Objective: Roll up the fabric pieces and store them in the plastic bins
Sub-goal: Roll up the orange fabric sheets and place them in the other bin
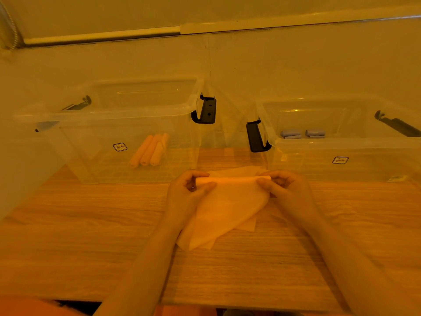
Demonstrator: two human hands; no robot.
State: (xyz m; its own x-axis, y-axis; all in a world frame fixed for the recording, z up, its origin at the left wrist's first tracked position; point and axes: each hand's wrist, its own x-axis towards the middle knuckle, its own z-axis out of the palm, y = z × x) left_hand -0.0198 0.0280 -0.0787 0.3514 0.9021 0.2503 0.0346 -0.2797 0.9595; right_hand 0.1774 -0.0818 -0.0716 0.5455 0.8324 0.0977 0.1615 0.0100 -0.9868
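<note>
Head view: a wooden table [91, 236], seen from above over both forearms.
Fabric piece: a pale orange sheet [227, 210] hangs from its far edge, lifted off the table; its near corners trail on the wood, over another sheet beneath.
Left hand: the left hand [189, 190] pinches the left end of that far edge, thumb on the near side, fingers curled behind.
Right hand: the right hand [284, 188] pinches the right end likewise, so the edge is held taut and straight, probably to start an even roll.
Left bin: a clear plastic bin [75, 115] just beyond the hands holds three orange rolls [149, 150].
Right bin: a second clear bin [385, 142] holds grey-blue rolls [303, 133], suggesting sorting by colour.
Latches: black clips [206, 110] hang open.
</note>
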